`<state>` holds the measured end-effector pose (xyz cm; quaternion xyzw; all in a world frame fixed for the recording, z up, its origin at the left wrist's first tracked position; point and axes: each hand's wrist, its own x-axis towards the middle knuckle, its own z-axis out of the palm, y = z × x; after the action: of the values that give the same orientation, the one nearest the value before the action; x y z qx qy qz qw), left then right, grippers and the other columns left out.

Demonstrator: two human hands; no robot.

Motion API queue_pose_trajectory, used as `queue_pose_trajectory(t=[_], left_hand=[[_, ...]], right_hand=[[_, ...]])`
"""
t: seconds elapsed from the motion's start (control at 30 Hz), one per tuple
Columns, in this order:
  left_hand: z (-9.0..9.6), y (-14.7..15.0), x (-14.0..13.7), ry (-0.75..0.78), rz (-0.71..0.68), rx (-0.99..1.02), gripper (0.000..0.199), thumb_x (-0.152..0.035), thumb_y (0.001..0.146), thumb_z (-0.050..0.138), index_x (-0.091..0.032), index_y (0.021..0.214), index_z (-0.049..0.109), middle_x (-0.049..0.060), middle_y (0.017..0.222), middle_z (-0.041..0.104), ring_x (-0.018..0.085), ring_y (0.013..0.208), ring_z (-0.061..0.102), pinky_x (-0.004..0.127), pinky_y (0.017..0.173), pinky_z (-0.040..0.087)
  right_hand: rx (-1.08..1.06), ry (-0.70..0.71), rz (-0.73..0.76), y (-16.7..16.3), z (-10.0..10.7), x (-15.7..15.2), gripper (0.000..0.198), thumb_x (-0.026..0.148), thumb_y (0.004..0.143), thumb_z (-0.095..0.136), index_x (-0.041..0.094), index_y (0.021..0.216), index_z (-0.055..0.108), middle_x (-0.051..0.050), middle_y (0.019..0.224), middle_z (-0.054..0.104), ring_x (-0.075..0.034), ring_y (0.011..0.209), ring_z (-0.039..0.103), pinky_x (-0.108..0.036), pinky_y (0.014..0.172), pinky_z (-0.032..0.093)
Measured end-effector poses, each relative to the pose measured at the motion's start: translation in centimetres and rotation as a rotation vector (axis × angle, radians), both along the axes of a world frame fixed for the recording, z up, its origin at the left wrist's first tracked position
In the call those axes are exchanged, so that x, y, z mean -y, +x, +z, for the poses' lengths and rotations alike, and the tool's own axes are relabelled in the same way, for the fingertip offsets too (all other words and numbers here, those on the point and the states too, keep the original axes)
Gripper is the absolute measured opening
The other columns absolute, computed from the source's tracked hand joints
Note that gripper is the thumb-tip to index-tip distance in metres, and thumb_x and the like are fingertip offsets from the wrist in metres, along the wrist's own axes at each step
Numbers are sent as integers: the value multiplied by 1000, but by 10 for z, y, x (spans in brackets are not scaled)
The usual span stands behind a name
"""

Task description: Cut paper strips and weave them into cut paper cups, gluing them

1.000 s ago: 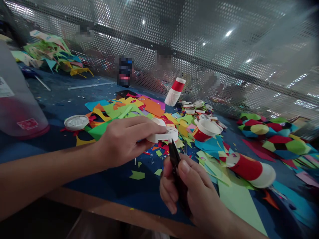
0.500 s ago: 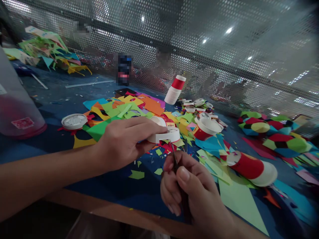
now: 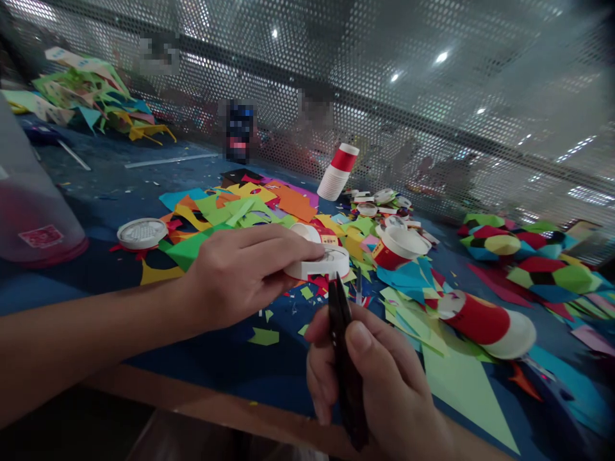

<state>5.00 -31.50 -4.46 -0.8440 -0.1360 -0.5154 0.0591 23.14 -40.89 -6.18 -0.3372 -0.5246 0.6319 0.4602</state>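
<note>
My left hand (image 3: 240, 266) is closed around the cut-off base of a paper cup (image 3: 331, 262), a shallow white ring with a little red at its lower edge. The fingers cover its left side. In my right hand (image 3: 369, 365) is a dark, slim, knife-like tool (image 3: 342, 358), its tip pointing up at the front of the ring. Whether the tip touches the ring is hard to make out. Just behind the ring lies a red and white paper cup (image 3: 307, 232), partly hidden. Small paper scraps (image 3: 307, 292) are scattered under my hands.
Coloured paper pieces (image 3: 293, 202) pile up behind. Another cup base (image 3: 141, 234) lies left, near a translucent bottle (image 3: 43, 218). Stacked cups (image 3: 337, 173) stand by the perforated metal screen (image 3: 432, 96). A cut cup (image 3: 398, 246), a lying cup (image 3: 485, 323) and folded-paper shapes (image 3: 548, 275) are right.
My right hand has turned the knife-like tool, so its broader dark side now faces me. The cup base has shifted slightly to the right in my left hand.
</note>
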Motion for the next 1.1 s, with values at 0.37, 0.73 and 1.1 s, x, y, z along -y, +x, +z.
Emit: queue_pose_trajectory(t=[0.37, 0.73, 1.1], left_hand=[[0, -3, 2, 27, 30, -40, 19, -17, 99, 53, -12, 109, 68, 4, 103, 76, 7, 94, 70, 14, 85, 56], [1, -3, 4, -25, 11, -45, 19, -12, 96, 55, -8, 109, 68, 6, 102, 76, 6, 94, 69, 12, 85, 55], [2, -2, 7, -30, 50, -73, 19, -8, 93, 58, -9, 109, 68, 7, 97, 77, 8, 89, 70, 13, 80, 55]], right_hand=[[30, -35, 7, 0, 1, 2, 37, 54, 96, 51, 19, 90, 58, 6, 54, 51, -7, 44, 47, -19, 46, 34], [55, 0, 7, 2, 4, 2, 37, 54, 97, 50, 18, 91, 58, 6, 54, 50, -8, 43, 46, -21, 46, 35], [65, -37, 4, 1, 8, 0, 43, 57, 96, 48, 16, 99, 61, 3, 55, 54, -9, 42, 50, -21, 45, 37]])
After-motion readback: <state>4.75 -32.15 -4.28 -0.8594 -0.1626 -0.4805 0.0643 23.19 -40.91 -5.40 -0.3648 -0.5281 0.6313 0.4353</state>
